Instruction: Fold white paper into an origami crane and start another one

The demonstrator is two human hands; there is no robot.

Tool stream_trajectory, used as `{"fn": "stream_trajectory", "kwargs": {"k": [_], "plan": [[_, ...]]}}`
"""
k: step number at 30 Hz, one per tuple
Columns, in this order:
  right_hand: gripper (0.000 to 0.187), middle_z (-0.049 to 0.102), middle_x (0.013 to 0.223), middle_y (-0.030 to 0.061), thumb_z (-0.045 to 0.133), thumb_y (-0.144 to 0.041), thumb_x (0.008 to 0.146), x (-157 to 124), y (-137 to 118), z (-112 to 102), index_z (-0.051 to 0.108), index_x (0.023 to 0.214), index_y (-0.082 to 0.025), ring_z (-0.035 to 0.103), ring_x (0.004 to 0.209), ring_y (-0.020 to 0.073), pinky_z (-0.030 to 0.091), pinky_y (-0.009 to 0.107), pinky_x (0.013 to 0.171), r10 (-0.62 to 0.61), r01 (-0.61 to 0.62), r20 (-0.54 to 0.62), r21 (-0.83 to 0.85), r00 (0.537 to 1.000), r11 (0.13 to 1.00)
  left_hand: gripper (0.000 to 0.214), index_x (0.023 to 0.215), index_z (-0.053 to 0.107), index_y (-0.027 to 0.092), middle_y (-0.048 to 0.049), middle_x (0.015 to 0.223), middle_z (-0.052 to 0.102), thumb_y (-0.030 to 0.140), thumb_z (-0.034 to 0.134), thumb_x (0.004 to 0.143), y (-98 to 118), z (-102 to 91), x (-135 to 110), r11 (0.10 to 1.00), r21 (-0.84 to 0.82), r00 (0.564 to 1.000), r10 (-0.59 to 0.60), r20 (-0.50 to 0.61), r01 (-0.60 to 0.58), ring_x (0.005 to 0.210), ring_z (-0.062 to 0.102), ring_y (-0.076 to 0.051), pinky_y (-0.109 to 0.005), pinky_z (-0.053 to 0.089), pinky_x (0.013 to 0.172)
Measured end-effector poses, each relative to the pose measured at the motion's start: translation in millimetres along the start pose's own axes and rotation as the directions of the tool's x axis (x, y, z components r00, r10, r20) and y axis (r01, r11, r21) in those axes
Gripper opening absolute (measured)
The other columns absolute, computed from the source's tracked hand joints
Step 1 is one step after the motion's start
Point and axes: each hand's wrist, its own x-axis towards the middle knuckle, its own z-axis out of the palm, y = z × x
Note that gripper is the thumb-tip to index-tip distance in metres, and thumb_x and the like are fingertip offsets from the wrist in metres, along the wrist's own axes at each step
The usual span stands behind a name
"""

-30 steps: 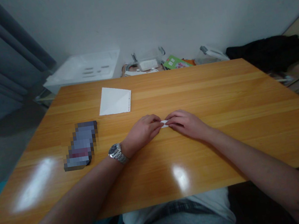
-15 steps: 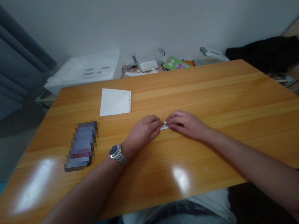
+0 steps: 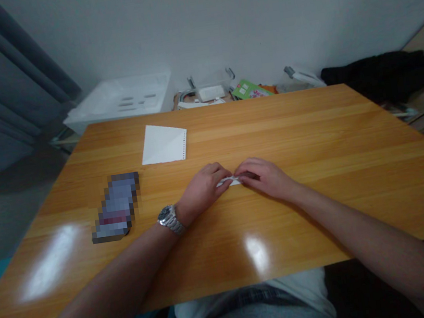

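Note:
A small white folded piece of paper [image 3: 234,181] lies low over the wooden table [image 3: 312,139], between my two hands. My left hand [image 3: 207,185], with a metal watch [image 3: 169,219] on its wrist, pinches the paper's left end between thumb and fingers. At the right end, my right hand [image 3: 265,175] has its thumb and fingers closed on the same paper. My fingers hide much of it, so its folds are hard to make out.
A white sheet with a perforated edge [image 3: 164,143] lies farther back on the left. Nearer is a blurred-out phone [image 3: 116,206]. Behind the table stand a white plastic tub [image 3: 121,100], a green booklet [image 3: 250,89] and dark cloth [image 3: 377,75].
My left thumb has shifted slightly, and more of the folded paper shows beside it. The right fingertips have moved a little left. Both hands stay in nearly the same place.

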Motion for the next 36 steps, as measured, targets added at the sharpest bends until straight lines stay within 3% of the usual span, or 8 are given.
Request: {"fn": "stream_trajectory", "kwargs": {"k": [10, 20, 36], "plan": [[0.013, 0.070, 0.099, 0.0069, 0.063, -0.027, 0.096, 0.6, -4.0, 1.4, 0.070, 0.106, -0.022, 0.065, 0.092, 0.0208, 0.052, 0.035, 0.082, 0.056, -0.054, -0.041, 0.029, 0.998, 0.998, 0.017, 0.101, 0.070, 0.018, -0.0057, 0.097, 0.066, 0.028, 0.055, 0.101, -0.7, 1.1, 0.3, 0.996, -0.073, 0.998, -0.053, -0.040, 0.050, 0.091, 0.063, -0.019, -0.031, 0.051, 0.083], [0.016, 0.066, 0.091, 0.0069, 0.064, -0.032, 0.097, 1.0, -0.1, 4.4, 0.071, 0.090, -0.020, 0.063, 0.087, 0.0207, 0.051, 0.035, 0.077, 0.062, -0.063, -0.042, -0.025, 0.997, 0.998, 0.015, 0.096, 0.069, 0.017, -0.0052, 0.094, 0.065, 0.025, 0.058, 0.099, 0.6, 1.3, 1.0, 0.996, -0.071, 0.998, -0.055, -0.034, 0.053, 0.090, 0.063, -0.018, -0.030, 0.050, 0.081], [0.019, 0.067, 0.089, 0.0064, 0.063, -0.034, 0.098, 1.1, -0.2, 3.1, 0.072, 0.088, -0.021, 0.063, 0.086, 0.0210, 0.051, 0.036, 0.077, 0.039, -0.040, -0.042, -0.010, 0.998, 0.999, 0.020, 0.097, 0.070, 0.017, -0.0061, 0.096, 0.065, 0.028, 0.053, 0.101, 0.5, -1.4, 0.7, 0.992, -0.107, 0.998, -0.066, -0.025, 0.063, 0.090, 0.063, -0.018, -0.030, 0.050, 0.081]]}}
